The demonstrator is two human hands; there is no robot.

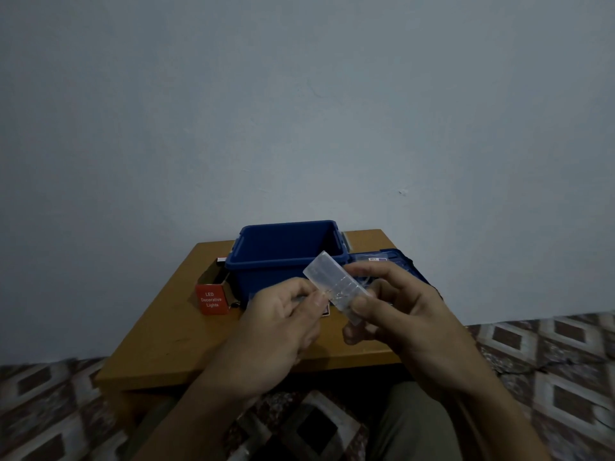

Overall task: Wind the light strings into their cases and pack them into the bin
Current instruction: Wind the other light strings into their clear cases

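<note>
A red box (212,299) left of the bin (266,277) reads "LED Decorative Lights". Above the table (173,334), in front of the bin, the right hand (406,314) grips a clear case (336,287) and the left hand (283,324) pinches its near edge. The lid (399,261) lies right of the bin, partly hidden by the right hand.

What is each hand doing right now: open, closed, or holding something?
Left hand: closed, pinching the edge of the clear case.
Right hand: closed, gripping the clear case.
</note>
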